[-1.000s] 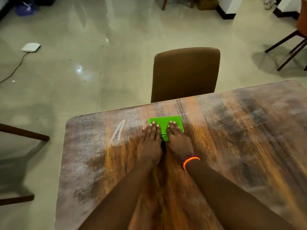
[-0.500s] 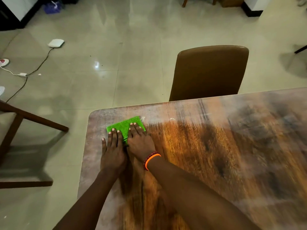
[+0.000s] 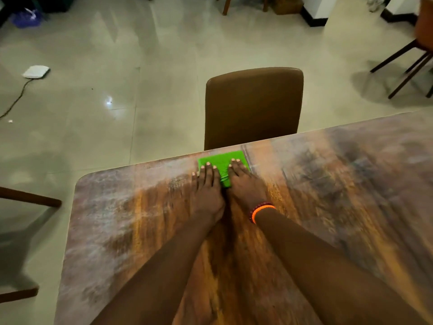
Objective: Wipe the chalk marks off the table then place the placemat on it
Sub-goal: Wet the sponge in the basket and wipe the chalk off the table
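A bright green cloth [image 3: 221, 161] lies flat on the wooden table [image 3: 339, 195] near its far edge. My left hand [image 3: 207, 191] and my right hand [image 3: 246, 186] press side by side on the cloth with straight fingers. The right wrist wears an orange band. The near half of the cloth is hidden under my hands. The tabletop left of the cloth looks smeared and pale, with no sharp chalk lines showing. No placemat is in view.
A brown chair [image 3: 254, 106] stands tucked against the far edge just behind the cloth. Another chair [image 3: 419, 50] stands at the far right, and chair legs [image 3: 30, 199] stick out at the left. A white device [image 3: 36, 71] with a cable lies on the floor.
Both hands slid the green cloth left over the chalk lines near the corner, then back right along the far edge. The sharp chalk lines seen earlier no longer show.
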